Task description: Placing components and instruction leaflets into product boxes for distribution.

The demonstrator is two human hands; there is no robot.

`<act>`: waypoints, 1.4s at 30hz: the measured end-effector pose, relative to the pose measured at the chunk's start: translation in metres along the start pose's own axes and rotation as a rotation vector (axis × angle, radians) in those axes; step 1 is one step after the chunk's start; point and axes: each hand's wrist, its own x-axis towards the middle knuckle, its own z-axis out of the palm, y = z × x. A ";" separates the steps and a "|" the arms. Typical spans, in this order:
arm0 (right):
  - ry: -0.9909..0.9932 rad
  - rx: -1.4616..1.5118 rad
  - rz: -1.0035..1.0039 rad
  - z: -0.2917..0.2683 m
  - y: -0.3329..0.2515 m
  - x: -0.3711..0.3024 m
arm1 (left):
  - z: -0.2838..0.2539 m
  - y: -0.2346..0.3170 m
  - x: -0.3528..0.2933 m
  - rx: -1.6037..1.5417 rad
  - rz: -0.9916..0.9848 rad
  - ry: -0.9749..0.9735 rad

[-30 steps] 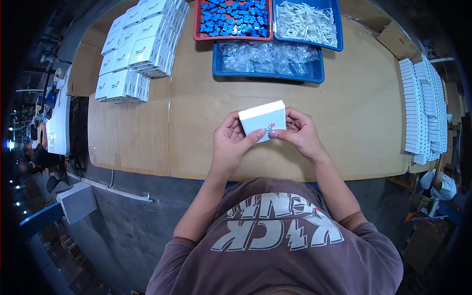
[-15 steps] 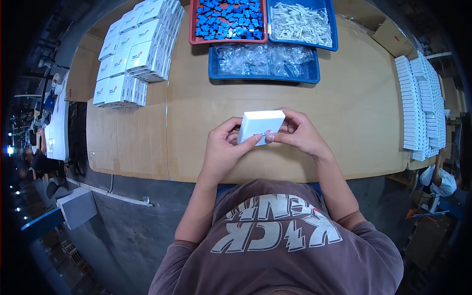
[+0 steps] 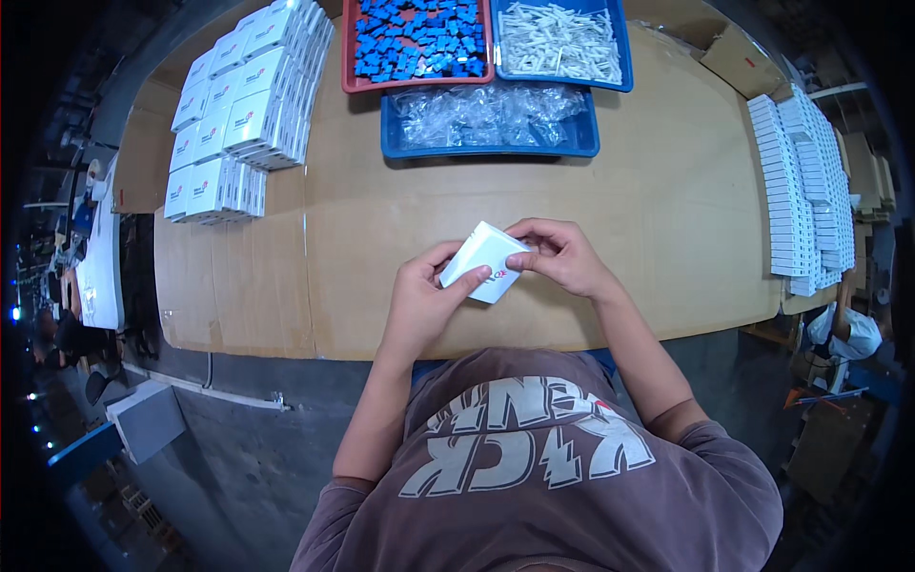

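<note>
Turned and tipped since the earlier frame: small white cardboard box (image 3: 486, 250), now on a slant with one corner pointing up. Also moved, nearer to the box's right corner: right hand (image 3: 570, 262). Shifted a bit to the left in view: everything farther off, likely from a small turn of the head.

Closed on the box's left side, thumb flat on the front and other fingers mostly behind: left hand (image 3: 426, 286). Pinched on the right corner, thumb in front, fingers behind: right hand. Likely held from both sides to stop any slipping and make turning easy. Seemingly up off the cardboard-covered counter (image 3: 667, 219), over its near part.

Past the box, close together, maybe for easy reach: red tray (image 3: 419, 86) of blue plastic bits (image 3: 419, 38), blue tray (image 3: 562, 82) of thin white sticks (image 3: 558, 38), and lower blue tray (image 3: 491, 151) of clear plastic bags (image 3: 491, 114). Off to each side, perhaps piled neatly to save room: tall left stack of white boxes (image 3: 250, 119) and right stack of white boxes (image 3: 789, 191).

Hidden: the box's back and insides, plus most fingertips. Too small to make out: notched bit at the box's top edge. Cut off at the top: far ends of the red tray and the stick tray
</note>
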 end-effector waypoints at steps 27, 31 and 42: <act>0.445 -0.061 -0.273 0.047 -0.001 -0.002 | 0.021 0.005 0.018 -0.215 0.166 0.223; 0.524 -0.147 -0.193 0.054 -0.002 0.008 | 0.033 -0.005 0.020 -0.208 0.269 0.364; 0.500 -0.159 -0.437 0.033 -0.007 0.007 | 0.051 0.003 0.008 0.252 0.553 -0.014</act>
